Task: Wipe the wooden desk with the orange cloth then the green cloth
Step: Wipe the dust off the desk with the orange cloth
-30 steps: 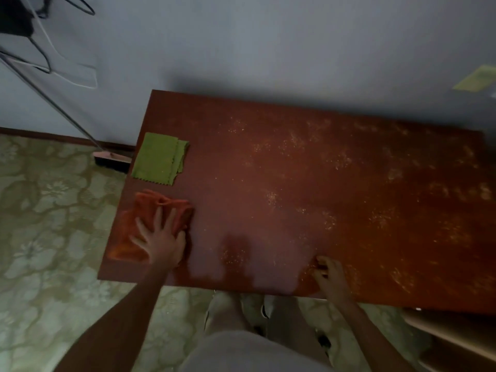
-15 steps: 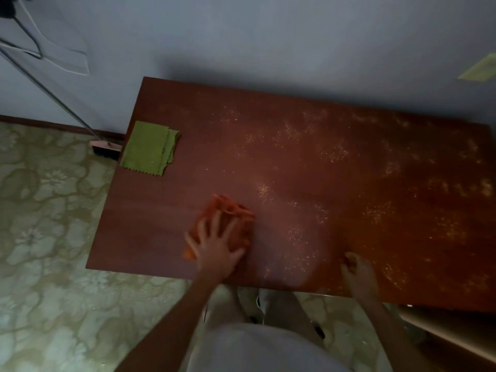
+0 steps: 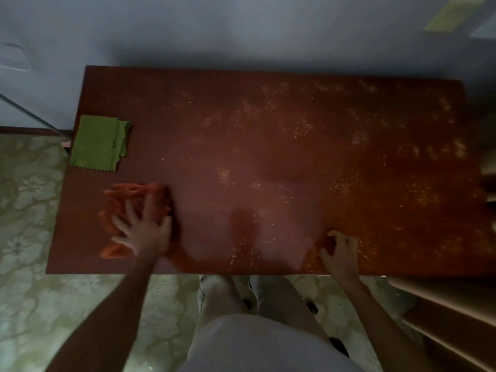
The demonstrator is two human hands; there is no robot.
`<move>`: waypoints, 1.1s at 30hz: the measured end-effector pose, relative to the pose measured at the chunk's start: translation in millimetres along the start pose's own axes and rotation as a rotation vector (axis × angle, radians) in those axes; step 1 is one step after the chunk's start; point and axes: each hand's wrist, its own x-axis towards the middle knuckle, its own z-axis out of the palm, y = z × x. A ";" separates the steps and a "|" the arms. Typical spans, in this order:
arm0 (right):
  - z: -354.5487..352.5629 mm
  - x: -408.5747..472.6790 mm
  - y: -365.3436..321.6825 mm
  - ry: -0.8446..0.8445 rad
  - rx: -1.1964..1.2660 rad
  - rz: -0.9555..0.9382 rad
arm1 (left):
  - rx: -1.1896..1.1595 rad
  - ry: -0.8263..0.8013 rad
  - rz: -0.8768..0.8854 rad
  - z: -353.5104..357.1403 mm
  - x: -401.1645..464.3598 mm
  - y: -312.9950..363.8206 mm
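We see the left hand [image 3: 146,232] spread flat on the bunched orange cloth [image 3: 134,208], near-left on the desk [image 3: 268,146]. Right hand [image 3: 341,251] curled at the near edge. Green cloth [image 3: 99,143] folded far-left. Pale crumbs [image 3: 300,130] scattered right.

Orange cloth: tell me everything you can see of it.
The orange cloth is a soft, crumpled fabric, bunched into folds rather than laid flat, blurred by motion. It lies on the wooden desk near the front left corner, in front of the folded green cloth and apart from it. The left hand presses flat on it with fingers spread, covering its middle; orange edges show beyond the fingers and beside the wrist. The right hand does not touch it.
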 end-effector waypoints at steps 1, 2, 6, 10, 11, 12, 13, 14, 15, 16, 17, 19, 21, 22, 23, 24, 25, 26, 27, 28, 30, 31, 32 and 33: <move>-1.5 0.2 1.4 -0.012 0.004 -0.013 | 0.037 -0.012 0.088 14.3 -24.3 20.7; -4.4 0.5 2.1 -0.030 0.010 -0.021 | 0.072 -0.034 0.167 28.7 -50.0 41.6; -15.8 2.4 10.6 -0.126 0.068 -0.071 | 0.208 -0.226 0.473 79.2 -147.7 123.7; -25.4 7.2 16.2 -0.142 0.068 -0.118 | 0.333 -0.347 0.762 103.2 -189.0 159.0; -27.8 8.1 17.1 -0.133 0.066 -0.116 | 0.332 -0.336 0.784 100.6 -184.4 158.7; -29.7 8.8 17.5 -0.117 0.060 -0.112 | 0.316 -0.320 0.800 94.9 -175.1 155.4; -31.1 10.3 19.4 -0.090 0.056 -0.110 | 0.288 -0.275 0.802 87.4 -161.4 150.3; -33.1 11.7 21.5 -0.058 0.044 -0.107 | 0.261 -0.230 0.763 78.6 -144.2 142.3; -35.4 13.2 24.3 -0.024 0.022 -0.111 | 0.230 -0.183 0.686 68.4 -125.3 131.3; -38.7 15.0 26.6 0.007 -0.005 -0.111 | 0.193 -0.133 0.575 57.0 -103.6 117.4; -42.2 16.7 29.3 0.036 -0.026 -0.099 | 0.143 -0.097 0.460 45.4 -80.8 101.1; -49.6 19.2 36.6 0.097 -0.044 -0.039 | 0.038 -0.060 0.265 19.8 -37.6 60.1; -58.2 23.9 45.5 0.156 -0.060 0.014 | -0.037 -0.016 0.107 -2.1 -3.6 14.0; -62.3 26.4 50.3 0.167 -0.078 0.036 | -0.069 -0.006 0.036 -9.2 6.2 -10.6; -66.4 29.8 55.7 0.170 -0.098 0.055 | -0.090 -0.003 -0.015 -14.5 10.1 -33.2; -70.0 32.5 60.8 0.168 -0.116 0.073 | -0.094 -0.005 -0.037 -17.0 8.9 -51.1; -72.8 33.4 66.0 0.163 -0.130 0.087 | -0.080 -0.009 -0.034 -16.7 2.9 -63.3; -74.9 33.7 71.2 0.156 -0.147 0.081 | -0.067 -0.010 -0.022 -11.7 -5.8 -70.7; -75.6 34.1 75.9 0.144 -0.170 0.055 | -0.063 -0.008 -0.021 -5.3 -16.6 -70.0; -76.3 34.5 79.5 0.125 -0.193 0.025 | -0.068 0.007 -0.037 3.4 -28.4 -64.0; -77.4 35.1 86.7 0.079 -0.227 0.002 | -0.080 0.035 -0.071 23.1 -57.8 -38.8; -77.6 34.8 90.1 0.061 -0.233 0.001 | -0.074 0.034 -0.060 34.5 -74.0 -22.5; -77.6 34.6 92.3 0.050 -0.239 -0.005 | -0.059 0.028 -0.035 45.9 -90.3 -4.2; -77.4 34.9 93.9 0.046 -0.250 -0.012 | -0.046 0.016 -0.008 58.1 -106.4 16.4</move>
